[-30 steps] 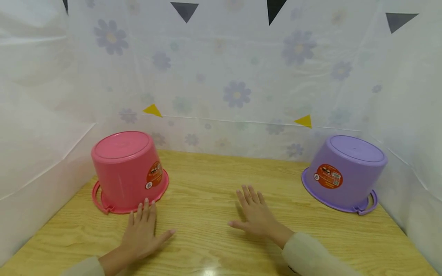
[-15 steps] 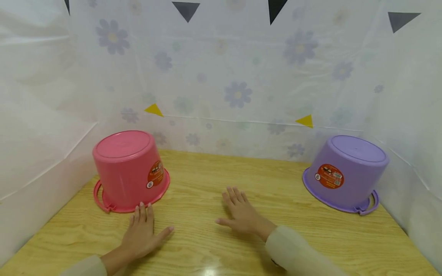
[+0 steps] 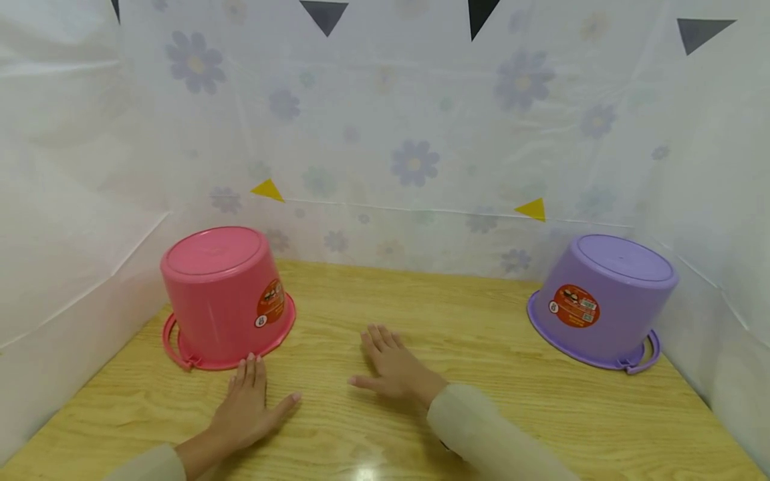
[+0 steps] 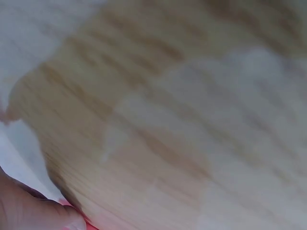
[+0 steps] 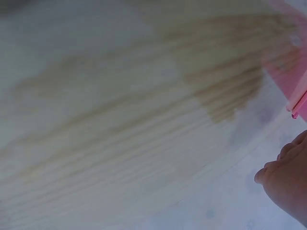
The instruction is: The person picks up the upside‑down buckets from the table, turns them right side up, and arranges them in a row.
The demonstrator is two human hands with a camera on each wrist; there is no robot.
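A pink bucket (image 3: 210, 307) stands upside down at the left of the wooden table, its handle lying at its left side. My left hand (image 3: 243, 407) is flat with fingers straight, the fingertips right at the bucket's near rim and the thumb spread to the right. In the left wrist view, part of the left hand (image 4: 33, 211) shows at the lower left corner. My right hand (image 3: 391, 367) lies flat over the middle of the table, fingers spread, holding nothing. The right wrist view catches fingers of the right hand (image 5: 288, 177) and the pink bucket (image 5: 292, 72) beyond.
At the right an upside-down purple bucket (image 3: 607, 300) stands with its handle down on the table (image 3: 337, 441). A flowered white sheet (image 3: 361, 133) hangs behind the table, with plain white sheets at both sides. Grey and yellow triangles dot the back sheet.
My right hand has slid left across the table toward the pink bucket. The left hand has drawn back very slightly from the bucket's rim. Both buckets stay in place.
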